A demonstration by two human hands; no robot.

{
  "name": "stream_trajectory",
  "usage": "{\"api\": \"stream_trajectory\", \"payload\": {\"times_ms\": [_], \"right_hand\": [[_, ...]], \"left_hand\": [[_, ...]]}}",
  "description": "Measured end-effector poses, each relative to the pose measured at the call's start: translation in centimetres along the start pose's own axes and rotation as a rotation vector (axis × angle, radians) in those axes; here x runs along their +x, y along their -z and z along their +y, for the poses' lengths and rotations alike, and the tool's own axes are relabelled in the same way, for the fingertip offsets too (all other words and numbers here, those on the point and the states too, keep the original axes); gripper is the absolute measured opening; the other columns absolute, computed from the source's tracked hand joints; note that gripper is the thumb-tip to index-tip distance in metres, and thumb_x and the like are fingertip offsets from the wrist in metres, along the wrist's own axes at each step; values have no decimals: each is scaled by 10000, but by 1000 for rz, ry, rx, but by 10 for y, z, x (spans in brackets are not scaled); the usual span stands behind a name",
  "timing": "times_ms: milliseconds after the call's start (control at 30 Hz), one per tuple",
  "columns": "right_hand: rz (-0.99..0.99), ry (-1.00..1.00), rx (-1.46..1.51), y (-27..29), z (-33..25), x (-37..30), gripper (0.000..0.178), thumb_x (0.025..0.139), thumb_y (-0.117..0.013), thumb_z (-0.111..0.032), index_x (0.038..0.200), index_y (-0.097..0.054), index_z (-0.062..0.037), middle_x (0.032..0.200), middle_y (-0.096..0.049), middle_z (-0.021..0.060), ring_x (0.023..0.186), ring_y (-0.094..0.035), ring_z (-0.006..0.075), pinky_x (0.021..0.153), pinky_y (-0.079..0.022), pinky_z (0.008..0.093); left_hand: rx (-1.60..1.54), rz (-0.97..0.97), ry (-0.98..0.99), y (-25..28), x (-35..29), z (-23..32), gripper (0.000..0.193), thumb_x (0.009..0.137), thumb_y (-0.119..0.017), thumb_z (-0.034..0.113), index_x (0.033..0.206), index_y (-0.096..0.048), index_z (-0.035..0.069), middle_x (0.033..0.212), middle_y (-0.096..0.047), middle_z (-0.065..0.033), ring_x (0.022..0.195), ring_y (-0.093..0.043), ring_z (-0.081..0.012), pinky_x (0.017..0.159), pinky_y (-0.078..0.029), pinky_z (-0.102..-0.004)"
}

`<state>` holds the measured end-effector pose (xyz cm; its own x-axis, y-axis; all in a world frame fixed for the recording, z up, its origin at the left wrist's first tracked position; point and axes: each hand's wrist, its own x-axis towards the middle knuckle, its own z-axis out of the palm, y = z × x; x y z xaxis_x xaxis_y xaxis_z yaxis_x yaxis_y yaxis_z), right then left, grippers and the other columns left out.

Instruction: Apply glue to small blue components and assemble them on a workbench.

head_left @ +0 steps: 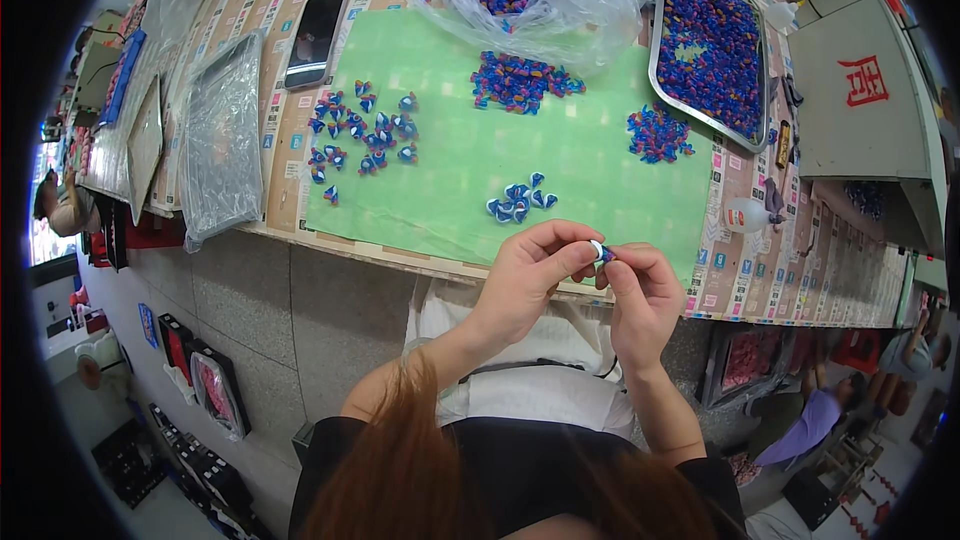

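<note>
At the table's near edge both my hands are closed in a pinch and meet at the fingertips. My left hand [540,268] grips a small white-and-blue plastic piece [597,249] with a rounded white side. My right hand [643,302] pinches a tiny blue-and-red piece [608,255] against it; the fingers partly hide where the two join. Just beyond my left hand lies a small group of white-and-blue pieces [516,203]. Farther left are scattered blue, white and red pieces [375,135]. A pile of small blue-and-red pieces [658,134] lies on the right.
A green sheet [440,185] covers the work area. A clear plastic bag [600,10] and another pile [515,82] of pieces lie at the back. A metal tray [655,70] full of pieces, a small bottle [745,215], a phone [316,38] and a plastic-wrapped tray [222,140] surround it.
</note>
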<state>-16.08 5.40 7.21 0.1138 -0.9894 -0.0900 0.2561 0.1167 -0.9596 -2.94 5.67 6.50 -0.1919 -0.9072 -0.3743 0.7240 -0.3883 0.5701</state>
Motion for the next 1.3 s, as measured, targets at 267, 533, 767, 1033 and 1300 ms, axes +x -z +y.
{"api": "stream_trajectory", "payload": {"times_ms": [267,533,767,1033,1300], "right_hand": [[3,20,-17,2,-1,-2,106,777,-529,32,883,-530,40,846,-529,72,723,-506,101,633,-411,196],[-60,329,-397,7,-3,3,228,707,-528,131,917,-511,45,929,-520,117,851,-505,166,776,-393,248],[-86,366,-441,7,-4,3,243,703,-534,131,928,-519,43,925,-526,120,851,-508,170,766,-398,250],[-50,475,-607,4,-10,4,178,668,-595,98,836,-576,43,743,-581,129,661,-566,199,585,-452,249],[-64,497,-671,3,-11,6,165,668,-600,90,824,-576,43,733,-578,130,650,-566,203,570,-456,252]], "left_hand": [[82,-42,-42,0,-2,3,128,784,-526,7,911,-537,1,859,-559,-49,776,-510,-97,696,-421,-215],[251,-77,-110,-3,-1,14,233,746,-536,-59,974,-530,-8,973,-562,-85,885,-531,-126,787,-426,-239],[310,-106,-201,-2,-2,13,242,735,-562,-56,969,-525,-10,968,-568,-91,877,-541,-126,787,-434,-239],[369,-72,-204,-3,-5,14,187,717,-580,-66,898,-548,-28,913,-590,-104,825,-567,-134,751,-463,-232],[365,-31,-138,-2,-4,16,162,726,-555,-73,883,-561,-33,902,-596,-100,820,-563,-125,746,-464,-234]]}}
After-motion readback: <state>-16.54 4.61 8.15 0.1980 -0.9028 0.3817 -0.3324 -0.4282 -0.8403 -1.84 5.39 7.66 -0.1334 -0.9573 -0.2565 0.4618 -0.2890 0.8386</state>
